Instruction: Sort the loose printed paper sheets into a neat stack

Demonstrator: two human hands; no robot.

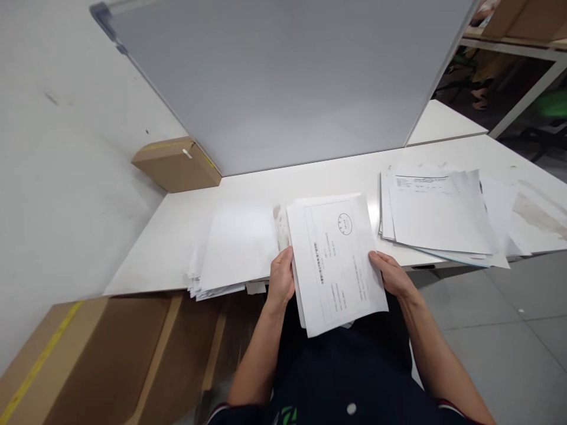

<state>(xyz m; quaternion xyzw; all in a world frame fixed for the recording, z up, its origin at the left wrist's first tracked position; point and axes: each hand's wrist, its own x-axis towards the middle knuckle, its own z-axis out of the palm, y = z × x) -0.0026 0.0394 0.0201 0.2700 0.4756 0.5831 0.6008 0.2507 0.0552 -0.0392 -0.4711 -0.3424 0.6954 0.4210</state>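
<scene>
Between both hands is a small stack of printed papers [336, 265], tilted over the table's front edge. Its top sheet carries sideways text and a round stamp near the upper right. My left hand [282, 276] grips the stack's left edge, fingers curled beneath it. On the opposite edge, my right hand [392, 274] pinches the sheets with the thumb on top. A pile of blank-looking white paper [241, 245] lies to the left, its lower sheets uneven. To the right rests another pile of printed sheets [443, 215], loosely fanned.
A large whiteboard [292, 88] stands at the back of the white table [150, 248]. Beside it on the left lies a flat cardboard box [177, 165]. Larger cardboard boxes [101, 354] sit below the table at left. In the right background, a person's feet [481, 99] show.
</scene>
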